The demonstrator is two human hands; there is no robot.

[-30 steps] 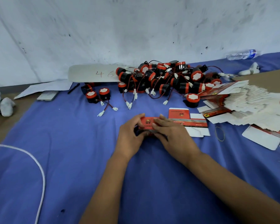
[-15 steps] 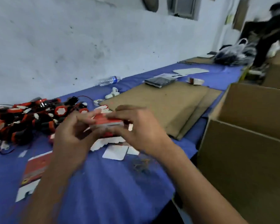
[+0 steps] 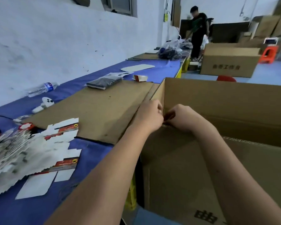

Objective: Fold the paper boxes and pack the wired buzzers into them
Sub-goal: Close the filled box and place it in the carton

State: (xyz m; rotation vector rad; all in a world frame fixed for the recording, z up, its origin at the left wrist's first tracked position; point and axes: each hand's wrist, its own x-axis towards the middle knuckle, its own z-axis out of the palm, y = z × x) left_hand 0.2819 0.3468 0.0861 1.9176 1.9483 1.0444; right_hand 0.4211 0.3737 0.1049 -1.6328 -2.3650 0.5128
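Both my hands hold a small red paper box [image 3: 168,117] over the open top of a large brown carton [image 3: 234,101] at the table's right end. My left hand [image 3: 148,116] and my right hand [image 3: 182,118] curl round the box and hide most of it; only a sliver of red shows between them. A heap of flat red-and-white box blanks [image 3: 31,150] lies on the blue table cloth [image 3: 91,153] at the left. A few red-and-black wired buzzers [image 3: 25,126] show at the far left edge.
A flat sheet of brown cardboard [image 3: 94,109] covers the table beside the carton. Farther back lie a water bottle [image 3: 41,89], a white toy [image 3: 43,104], a black packet [image 3: 104,82] and a folded small box [image 3: 140,77]. A person [image 3: 198,30] stands near another carton [image 3: 229,62].
My view swung right, away from the buzzer pile. Both hands lifted the small red box off the table and carried it right, over the large carton.
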